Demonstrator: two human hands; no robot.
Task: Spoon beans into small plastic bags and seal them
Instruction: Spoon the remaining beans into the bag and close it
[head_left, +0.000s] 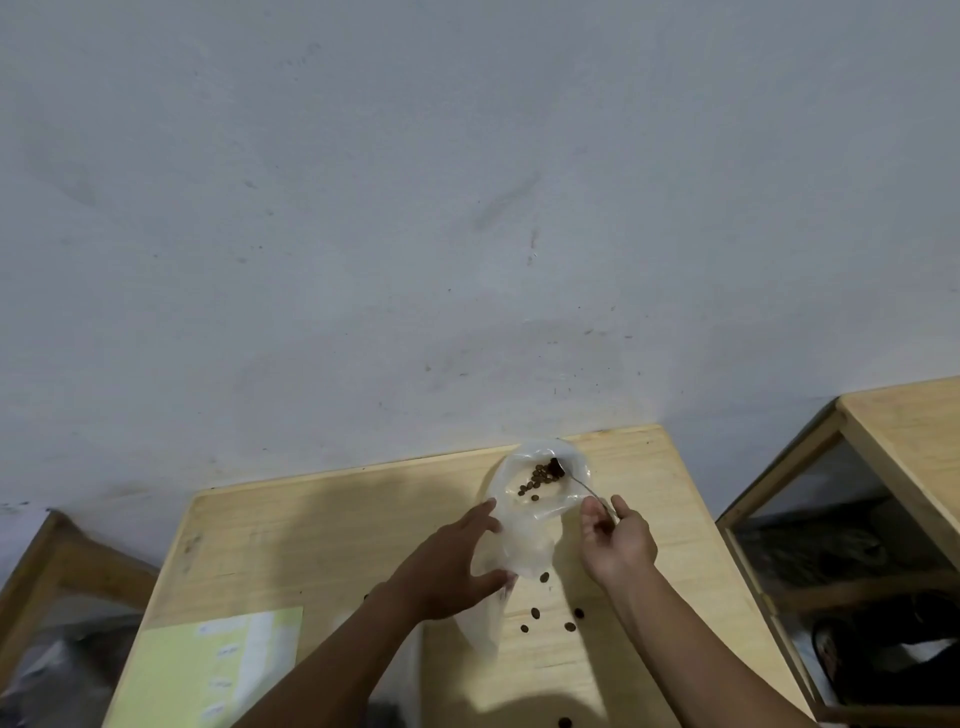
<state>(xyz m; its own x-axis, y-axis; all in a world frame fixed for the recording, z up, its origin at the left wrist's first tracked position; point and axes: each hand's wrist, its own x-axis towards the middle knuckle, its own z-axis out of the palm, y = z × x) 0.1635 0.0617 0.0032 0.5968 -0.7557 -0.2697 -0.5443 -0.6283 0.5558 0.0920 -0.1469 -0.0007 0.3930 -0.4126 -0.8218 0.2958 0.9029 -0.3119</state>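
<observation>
A clear plastic bag (524, 540) lies on the wooden table (322, 525) with its mouth spread wide toward the wall. Several brown beans (537, 480) sit inside the mouth. My left hand (452, 566) grips the bag's middle, thumb and fingers around the plastic. My right hand (618, 540) pinches the thin handle of a metal spoon (576, 480), whose bowl rests among the beans inside the bag. Loose beans (550, 613) lie scattered on the table by the bag's lower end.
A pale green sheet of paper (208, 670) lies at the table's near left. One stray bean (564, 722) is near the front edge. A second wooden table (904, 421) stands at the right, and a wooden frame (62, 551) at the left. A grey wall (467, 208) backs the table.
</observation>
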